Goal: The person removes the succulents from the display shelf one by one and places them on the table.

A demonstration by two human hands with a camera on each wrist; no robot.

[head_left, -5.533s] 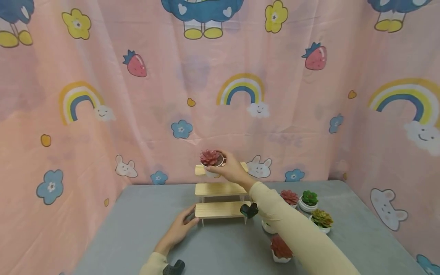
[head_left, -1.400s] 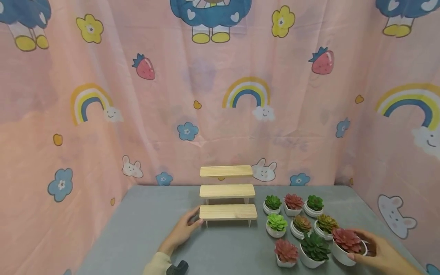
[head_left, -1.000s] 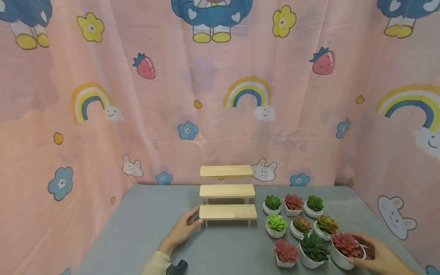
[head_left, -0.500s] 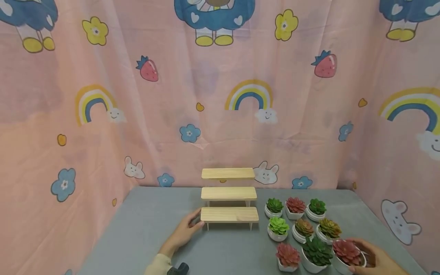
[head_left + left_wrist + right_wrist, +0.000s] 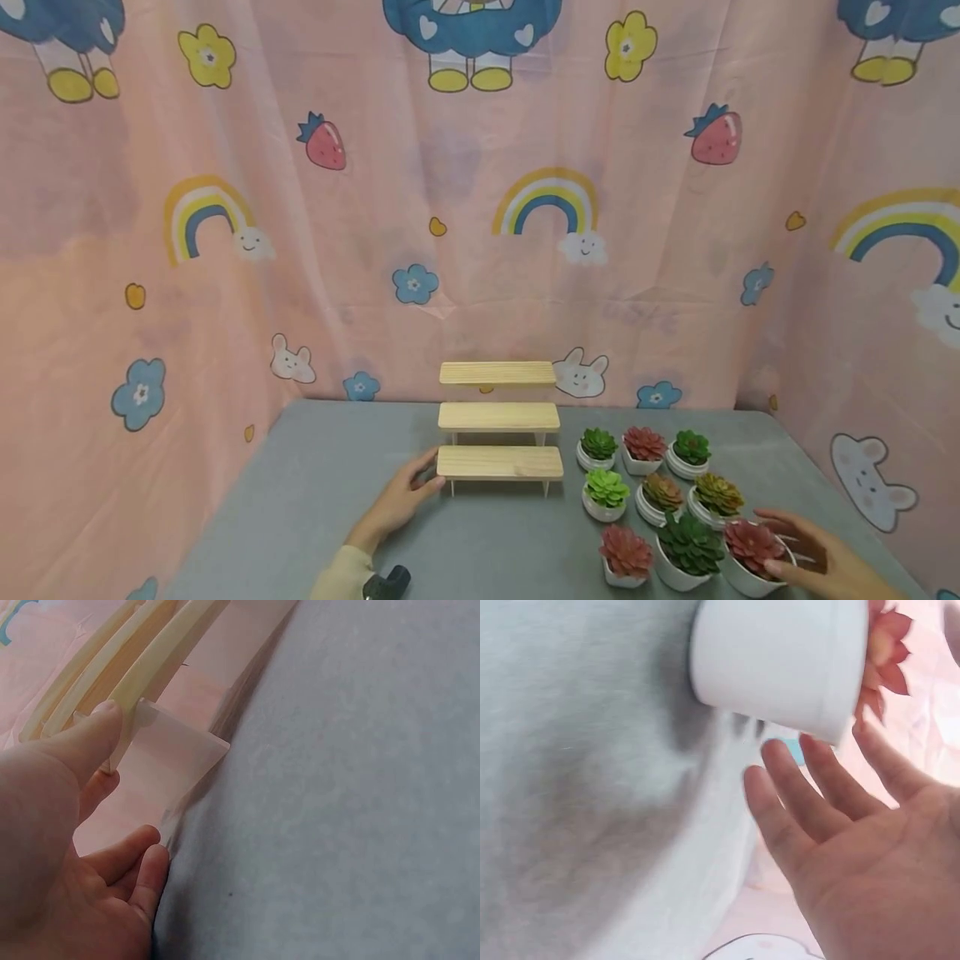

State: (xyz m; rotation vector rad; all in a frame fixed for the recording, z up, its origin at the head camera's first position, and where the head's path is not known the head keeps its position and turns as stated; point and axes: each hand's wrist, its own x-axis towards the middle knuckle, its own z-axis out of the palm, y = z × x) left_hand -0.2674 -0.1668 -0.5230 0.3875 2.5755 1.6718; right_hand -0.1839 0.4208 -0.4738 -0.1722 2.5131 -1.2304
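A three-tier stand with pale wooden boards (image 5: 499, 463) and clear supports stands at the back middle of the table. My left hand (image 5: 399, 505) pinches the left end of its front board; in the left wrist view the thumb (image 5: 101, 727) lies on the board's edge with a fingertip below. At the front right, a red succulent (image 5: 752, 543) in a round white pot (image 5: 780, 660) sits on the table. My right hand (image 5: 832, 560) is beside this pot, fingers spread and loosely extended, the thumb overlapping the pot's rim in the head view.
Several potted succulents stand in rows right of the stand, among them a dark green one (image 5: 688, 546), a red one (image 5: 626, 552) and a bright green one (image 5: 606, 489). A pink patterned curtain (image 5: 450, 167) hangs behind the grey table (image 5: 330, 450).
Earliest, my right hand held a red potted succulent up at the top board; later it gripped the red one at front right. Now its fingers have loosened from that pot. Left hand stays put.
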